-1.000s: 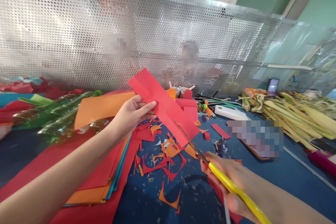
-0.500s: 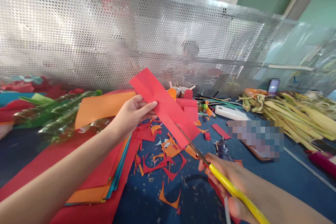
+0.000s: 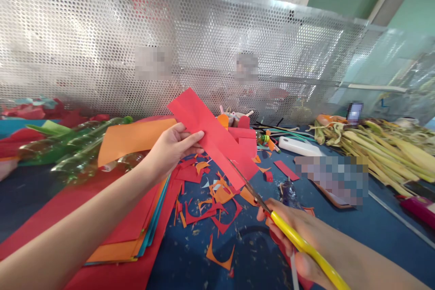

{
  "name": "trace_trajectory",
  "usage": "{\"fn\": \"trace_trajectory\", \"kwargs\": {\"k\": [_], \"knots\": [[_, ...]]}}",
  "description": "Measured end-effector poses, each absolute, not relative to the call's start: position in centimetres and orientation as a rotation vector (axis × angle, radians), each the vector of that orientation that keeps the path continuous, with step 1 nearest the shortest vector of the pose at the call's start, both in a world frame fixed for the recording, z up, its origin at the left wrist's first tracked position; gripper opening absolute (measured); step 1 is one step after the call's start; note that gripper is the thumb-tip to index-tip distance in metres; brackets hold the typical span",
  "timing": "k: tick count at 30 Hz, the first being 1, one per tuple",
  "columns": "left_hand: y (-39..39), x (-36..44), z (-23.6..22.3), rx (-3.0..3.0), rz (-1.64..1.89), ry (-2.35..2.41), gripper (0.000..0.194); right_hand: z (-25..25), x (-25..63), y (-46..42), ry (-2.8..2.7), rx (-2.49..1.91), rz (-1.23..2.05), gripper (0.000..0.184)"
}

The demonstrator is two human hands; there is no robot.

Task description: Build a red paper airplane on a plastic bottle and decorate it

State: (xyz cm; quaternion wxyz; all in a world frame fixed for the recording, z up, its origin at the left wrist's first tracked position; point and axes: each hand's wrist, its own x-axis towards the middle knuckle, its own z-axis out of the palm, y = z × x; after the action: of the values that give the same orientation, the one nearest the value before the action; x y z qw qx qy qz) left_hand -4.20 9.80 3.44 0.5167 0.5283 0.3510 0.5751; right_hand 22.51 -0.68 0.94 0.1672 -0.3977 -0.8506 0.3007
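Pinched between the thumb and fingers of my left hand (image 3: 178,145) is a strip of red paper (image 3: 204,122), held slanting above the table. My right hand (image 3: 288,231) grips a pair of scissors (image 3: 299,242) with yellow handles. Their blades reach up and left into the lower part of the red strip, which is partly slit along its length. Below the strip lie orange and red paper scraps (image 3: 222,192) on the blue table. A stack of coloured paper sheets (image 3: 125,235), red, orange and blue, rests under my left forearm.
Green plastic bottles (image 3: 84,145) and an orange sheet (image 3: 132,138) lie at the left. On the right are a phone (image 3: 335,186), a white oblong object (image 3: 299,146) and dried husk-like strips (image 3: 380,145). A perforated metal panel (image 3: 190,31) stands behind the table.
Hardly anything differs. The lower end of the red strip near the blades has shifted slightly, while both hands stay in about the same place.
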Motion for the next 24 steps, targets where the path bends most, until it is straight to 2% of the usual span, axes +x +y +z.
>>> {"fn": "trace_trajectory", "kwargs": {"k": [17,21,24], "knots": [[9.8,-4.4,3.8,1.279,1.382,0.858,0.021,-0.3,22.9,0.1,-2.266,-1.111,1.149,0.073],[9.7,-4.4,3.9,1.283,1.357,0.876,0.012,-0.2,22.8,0.2,-2.258,-1.122,1.116,0.074],[9.6,-4.6,4.0,1.289,1.327,0.896,0.015,-0.2,22.5,0.3,-2.253,-1.119,1.093,0.075]]}}
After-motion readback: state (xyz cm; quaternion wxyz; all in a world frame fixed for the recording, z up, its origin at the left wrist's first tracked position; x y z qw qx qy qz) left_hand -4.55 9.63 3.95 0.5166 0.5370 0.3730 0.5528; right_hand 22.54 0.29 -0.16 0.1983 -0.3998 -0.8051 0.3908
